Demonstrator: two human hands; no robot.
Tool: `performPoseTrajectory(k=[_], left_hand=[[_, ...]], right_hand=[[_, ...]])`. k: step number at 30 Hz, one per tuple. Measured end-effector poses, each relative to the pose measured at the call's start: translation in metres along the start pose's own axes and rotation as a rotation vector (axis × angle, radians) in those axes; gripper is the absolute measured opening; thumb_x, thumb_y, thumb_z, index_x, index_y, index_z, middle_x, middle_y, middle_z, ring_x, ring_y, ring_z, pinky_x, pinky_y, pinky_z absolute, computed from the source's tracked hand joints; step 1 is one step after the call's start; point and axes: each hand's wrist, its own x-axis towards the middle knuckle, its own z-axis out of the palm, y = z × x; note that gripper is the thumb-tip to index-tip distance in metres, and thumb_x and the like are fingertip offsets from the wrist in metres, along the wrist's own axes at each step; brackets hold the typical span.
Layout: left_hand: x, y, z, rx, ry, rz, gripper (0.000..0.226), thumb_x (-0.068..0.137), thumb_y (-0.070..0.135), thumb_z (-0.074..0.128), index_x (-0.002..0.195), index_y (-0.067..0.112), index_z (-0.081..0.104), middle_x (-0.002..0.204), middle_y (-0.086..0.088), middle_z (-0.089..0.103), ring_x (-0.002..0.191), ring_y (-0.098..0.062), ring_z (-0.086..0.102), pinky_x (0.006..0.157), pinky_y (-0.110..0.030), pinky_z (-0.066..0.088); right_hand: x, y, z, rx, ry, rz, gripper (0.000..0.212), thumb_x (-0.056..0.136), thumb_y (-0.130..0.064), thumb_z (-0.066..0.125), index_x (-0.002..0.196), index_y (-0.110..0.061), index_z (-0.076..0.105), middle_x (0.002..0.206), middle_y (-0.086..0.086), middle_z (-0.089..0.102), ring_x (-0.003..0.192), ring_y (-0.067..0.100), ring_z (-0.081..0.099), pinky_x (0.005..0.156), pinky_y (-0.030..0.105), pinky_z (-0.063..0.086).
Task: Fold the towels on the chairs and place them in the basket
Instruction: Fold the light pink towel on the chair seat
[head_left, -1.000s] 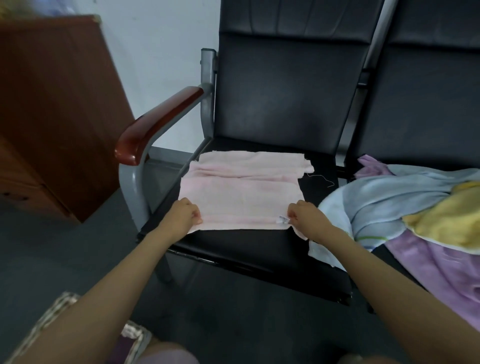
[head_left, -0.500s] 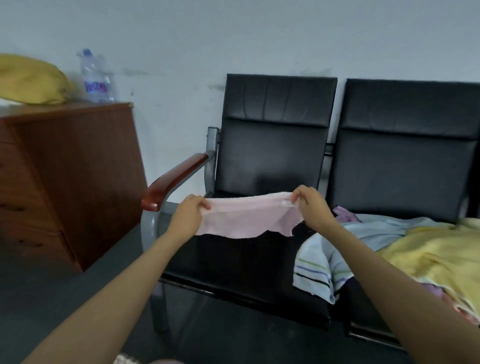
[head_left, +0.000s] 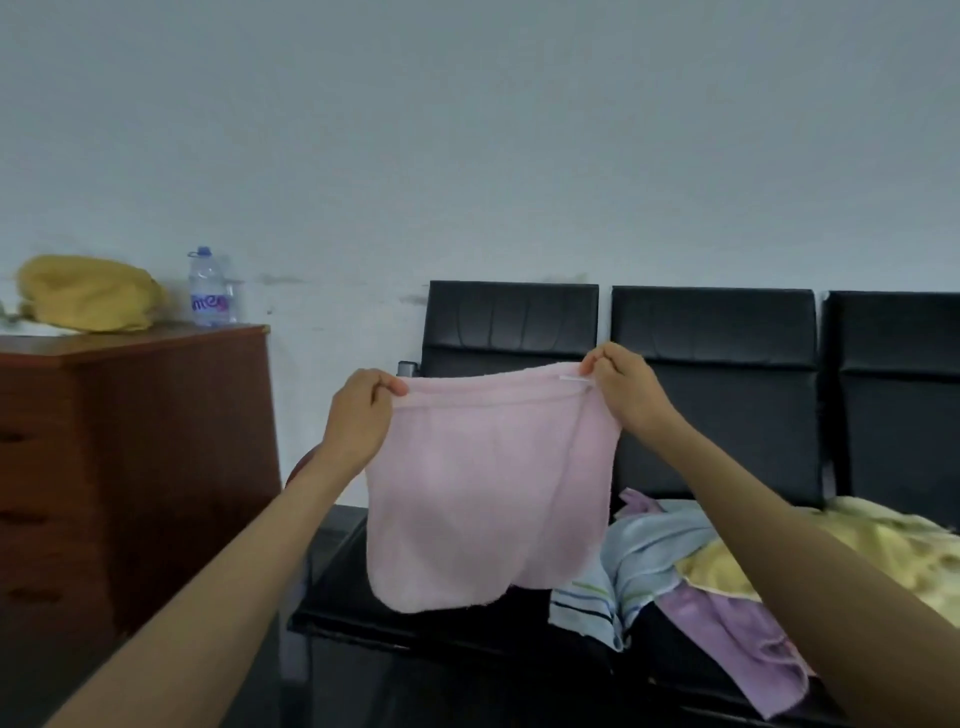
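A pink towel (head_left: 483, 493) hangs in the air in front of the left black chair (head_left: 511, 322), doubled over with its lower edge above the seat. My left hand (head_left: 361, 410) pinches its top left corner. My right hand (head_left: 626, 392) pinches its top right corner, beside a small white tag. On the middle chair seat lies a heap of towels: a light blue striped one (head_left: 639, 561), a purple one (head_left: 737, 629) and a yellow one (head_left: 883, 551). No basket is in view.
A brown wooden cabinet (head_left: 130, 457) stands at the left, with a yellow bundle (head_left: 88, 293) and a plastic water bottle (head_left: 208, 288) on top. Three joined black chairs line a pale wall. A dark floor lies below.
Both hands lifted the pink towel off the left chair seat, where it lay flat, up to chest height so that it hangs. The view tilted upward.
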Motion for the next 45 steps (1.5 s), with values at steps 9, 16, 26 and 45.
performPoseTrajectory(k=[9, 16, 26, 45], left_hand=[[-0.031, -0.080, 0.047, 0.256, -0.514, -0.111, 0.026, 0.086, 0.000, 0.053, 0.107, 0.015, 0.057, 0.121, -0.005, 0.047, 0.110, -0.017, 0.048, 0.083, -0.017, 0.034], [-0.055, -0.146, 0.098, 0.285, -0.666, -0.116, 0.029, 0.089, -0.003, 0.046, 0.103, 0.022, 0.055, 0.108, -0.003, 0.048, 0.095, -0.016, 0.052, 0.069, -0.013, 0.036], [-0.020, -0.208, 0.137, 0.133, -0.971, -0.337, 0.014, 0.095, 0.020, 0.055, 0.107, 0.018, 0.061, 0.106, 0.005, 0.059, 0.096, -0.007, 0.055, 0.079, -0.019, 0.044], [0.000, -0.325, 0.220, 0.488, -0.539, -0.479, 0.013, 0.089, 0.019, 0.064, 0.098, 0.012, 0.060, 0.104, -0.007, 0.056, 0.093, -0.026, 0.057, 0.076, -0.031, 0.042]], right_hand=[[-0.036, 0.085, 0.043, -0.155, -0.355, 0.248, 0.010, 0.090, -0.017, 0.053, 0.098, -0.013, 0.057, 0.100, 0.000, 0.055, 0.087, 0.015, 0.052, 0.069, 0.022, 0.040], [-0.043, 0.182, 0.080, -0.306, -0.577, 0.226, 0.025, 0.082, -0.012, 0.068, 0.093, -0.028, 0.051, 0.112, 0.011, 0.049, 0.101, 0.023, 0.051, 0.073, 0.019, 0.039], [-0.001, 0.267, 0.133, -0.277, -0.645, 0.318, 0.025, 0.087, 0.003, 0.048, 0.099, -0.015, 0.059, 0.100, 0.008, 0.056, 0.091, 0.019, 0.051, 0.071, 0.025, 0.039], [0.060, 0.381, 0.250, -0.352, -0.512, 0.525, 0.009, 0.083, -0.020, 0.063, 0.089, -0.014, 0.062, 0.106, 0.012, 0.061, 0.087, 0.025, 0.059, 0.069, 0.028, 0.041]])
